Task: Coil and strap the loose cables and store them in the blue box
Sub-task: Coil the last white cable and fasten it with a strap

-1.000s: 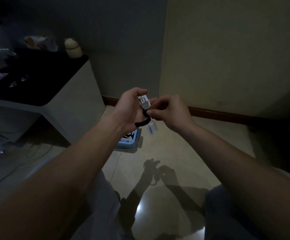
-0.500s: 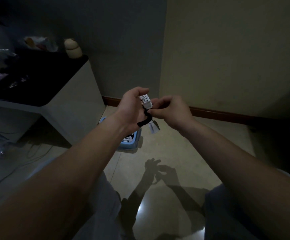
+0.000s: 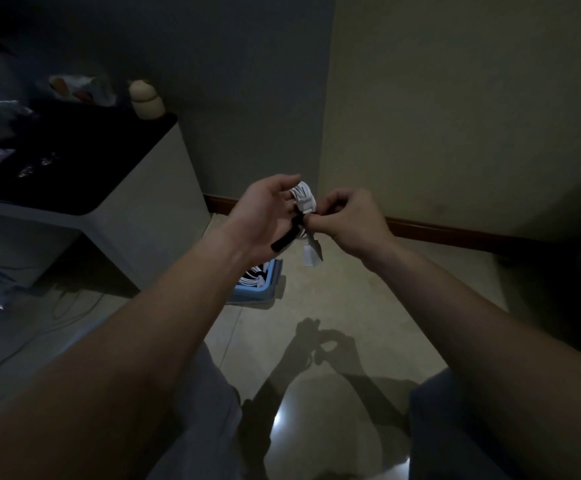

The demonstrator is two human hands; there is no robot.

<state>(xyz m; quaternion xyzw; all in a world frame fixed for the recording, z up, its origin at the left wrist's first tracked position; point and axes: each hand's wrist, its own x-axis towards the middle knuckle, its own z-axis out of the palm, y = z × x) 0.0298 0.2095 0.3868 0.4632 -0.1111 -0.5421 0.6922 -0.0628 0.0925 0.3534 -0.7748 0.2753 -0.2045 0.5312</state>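
Head view: the left hand point(image 3: 264, 216) curls its fingers round the coiled white cable point(image 3: 304, 197), held in the air above the floor point(image 3: 344, 299). The right hand point(image 3: 351, 223) pinches the black strap point(image 3: 287, 235) at the coil's middle. Below the hands, the blue box point(image 3: 264, 289) sits on the floor with white cables inside.

One head-worn view looks forward and down, close above the left hand point(image 3: 264, 216) and right hand point(image 3: 354, 220), toward the floor point(image 3: 351, 299).

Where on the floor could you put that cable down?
The bare floor between the blue box and the baseboard is free, so is the patch between the knees. Left, beside the table, loose cables crowd it.
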